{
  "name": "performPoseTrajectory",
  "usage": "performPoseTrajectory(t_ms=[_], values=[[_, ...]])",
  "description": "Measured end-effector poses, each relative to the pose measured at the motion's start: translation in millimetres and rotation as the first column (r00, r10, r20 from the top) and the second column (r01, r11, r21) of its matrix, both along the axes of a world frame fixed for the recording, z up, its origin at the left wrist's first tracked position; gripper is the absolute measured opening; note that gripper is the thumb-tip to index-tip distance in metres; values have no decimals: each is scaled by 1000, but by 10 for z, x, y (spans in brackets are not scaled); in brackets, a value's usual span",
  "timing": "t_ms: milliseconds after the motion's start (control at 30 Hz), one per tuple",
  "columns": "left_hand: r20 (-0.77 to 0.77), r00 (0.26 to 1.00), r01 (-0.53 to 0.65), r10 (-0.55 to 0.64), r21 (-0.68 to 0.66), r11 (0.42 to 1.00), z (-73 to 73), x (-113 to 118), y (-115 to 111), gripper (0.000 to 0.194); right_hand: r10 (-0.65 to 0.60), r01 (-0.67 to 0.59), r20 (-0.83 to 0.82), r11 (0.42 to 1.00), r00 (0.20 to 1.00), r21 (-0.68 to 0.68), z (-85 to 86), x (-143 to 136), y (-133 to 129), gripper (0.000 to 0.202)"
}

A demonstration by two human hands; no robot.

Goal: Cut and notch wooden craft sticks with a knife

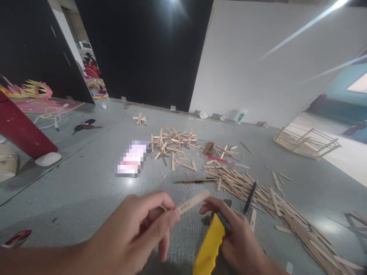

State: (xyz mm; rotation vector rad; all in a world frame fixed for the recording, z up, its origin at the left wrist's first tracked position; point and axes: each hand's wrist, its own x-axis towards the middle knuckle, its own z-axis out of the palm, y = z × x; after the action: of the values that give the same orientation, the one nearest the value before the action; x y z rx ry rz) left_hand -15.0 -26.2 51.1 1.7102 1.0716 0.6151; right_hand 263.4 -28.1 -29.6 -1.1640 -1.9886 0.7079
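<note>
Crosses (pixel 163 147) put together, many loose sticks (pixel 235 179) uncrossed

We see the left hand (pixel 137 219) pinching a stick (pixel 196 201) by one end at lower centre. The right hand (pixel 237 233), beside it, grips a yellow toothed tool (pixel 210 244); we cannot tell whether its forefinger touches the stick's tip. We judge the crosses heaped mid-frame as done, along with a lone cross (pixel 139 119) left of upper centre. Our stick seems part-worked, with what looks like a slot. The loose sticks, running to the lower right, mostly look unworked to us.
</note>
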Motion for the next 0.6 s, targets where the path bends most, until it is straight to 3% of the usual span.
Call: performPoseTrajectory(t_ms=[33,100,200,300,367,467,600], values=[[65,998,17,-8,-137,990,21,3,45,37,14,-17,-60,999,998,-52,24,-10,-4,70],[149,989,42,1,-283,958,16,20,101,36,48,-89,-216,980,975,-180,74,-34,-20,64],[165,986,64,-8,-337,939,-105,58,149,36,27,-215,-470,912,882,-351,147,-63,-56,55],[113,993,68,-29,-360,930,-279,97,229,38,-142,-246,-621,833,771,-496,247,-83,-73,46],[70,995,90,-68,-383,920,-372,117,296,38,-304,-181,-606,773,735,-608,346,-93,-57,37],[3,992,121,-129,-354,927,-448,130,369,36,-421,-23,-444,704,791,-709,518,-90,-5,40],[-80,980,143,-182,-347,927,-475,125,393,35,-238,-61,-326,717,915,-695,661,-43,54,72]])
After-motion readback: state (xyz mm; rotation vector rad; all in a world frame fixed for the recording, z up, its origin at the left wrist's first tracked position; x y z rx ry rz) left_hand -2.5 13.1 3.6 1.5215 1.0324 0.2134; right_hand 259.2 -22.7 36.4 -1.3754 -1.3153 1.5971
